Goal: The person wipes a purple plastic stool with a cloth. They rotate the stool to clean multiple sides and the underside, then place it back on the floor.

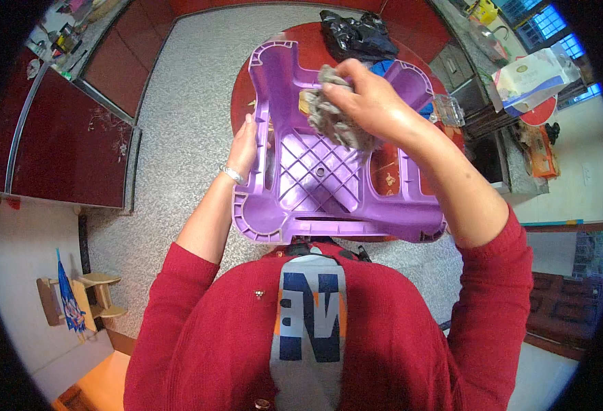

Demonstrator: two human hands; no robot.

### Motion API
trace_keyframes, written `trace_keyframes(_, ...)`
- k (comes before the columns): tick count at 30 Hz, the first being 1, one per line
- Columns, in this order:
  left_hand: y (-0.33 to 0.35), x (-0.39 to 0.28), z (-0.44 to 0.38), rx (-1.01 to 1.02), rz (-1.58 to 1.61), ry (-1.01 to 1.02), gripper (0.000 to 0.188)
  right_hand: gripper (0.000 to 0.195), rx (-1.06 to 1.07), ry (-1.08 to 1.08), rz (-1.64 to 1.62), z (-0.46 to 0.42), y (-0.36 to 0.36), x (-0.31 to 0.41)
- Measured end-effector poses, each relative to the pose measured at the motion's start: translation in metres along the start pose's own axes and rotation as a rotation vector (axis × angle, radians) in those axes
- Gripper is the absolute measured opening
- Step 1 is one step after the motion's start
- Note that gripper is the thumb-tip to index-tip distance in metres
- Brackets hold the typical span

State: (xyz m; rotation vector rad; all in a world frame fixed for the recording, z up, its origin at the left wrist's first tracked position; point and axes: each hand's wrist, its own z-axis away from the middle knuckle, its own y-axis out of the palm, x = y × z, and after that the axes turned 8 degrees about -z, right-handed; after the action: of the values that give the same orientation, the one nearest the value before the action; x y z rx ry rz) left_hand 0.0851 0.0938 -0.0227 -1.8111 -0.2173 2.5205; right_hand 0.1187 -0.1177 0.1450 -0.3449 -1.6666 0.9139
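A purple plastic stool (306, 198) is turned so that its hollow underside faces me, with a ribbed lattice and a small central hole showing. My left hand (243, 146), wearing a silver bracelet, grips the stool's left side, with the fingertips partly hidden behind the frame. A crumpled grey-brown cloth (340, 123) is bunched in my right hand (376, 103). That hand is over the far part of the underside, near the far right leg. Whether the cloth touches the plastic is hard to tell. A small yellow patch shows beside the cloth.
Beyond and beneath the stool is a round red table (242, 77) bearing a black plastic bag (360, 38) and a clear plastic container (448, 110). Red cabinets (70, 138) line the left. At right, a white package (532, 79) is near the counter. A blue umbrella (70, 295) hangs lower left.
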Motion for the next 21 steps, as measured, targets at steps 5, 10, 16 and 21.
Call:
trace_keyframes(5, 0.001, 0.010, -0.006, -0.008, 0.001, 0.118, 0.057, 0.035, 0.086, -0.103, -0.028, -0.042, 0.048, -0.031)
trace_keyframes(10, 0.009, -0.007, 0.006, -0.090, -0.055, 0.151, 0.056, 0.028, 0.083, -0.231, -0.039, -0.038, 0.107, -0.060)
trace_keyframes(16, 0.010, 0.002, 0.013, -0.137, -0.028, 0.030, 0.058, 0.019, 0.129, -0.297, -0.156, -0.027, 0.136, -0.056)
trace_keyframes(21, 0.013, -0.010, 0.019, -0.133, -0.048, 0.006, 0.063, 0.015, 0.283, -0.191, -0.243, -0.023, 0.142, -0.065)
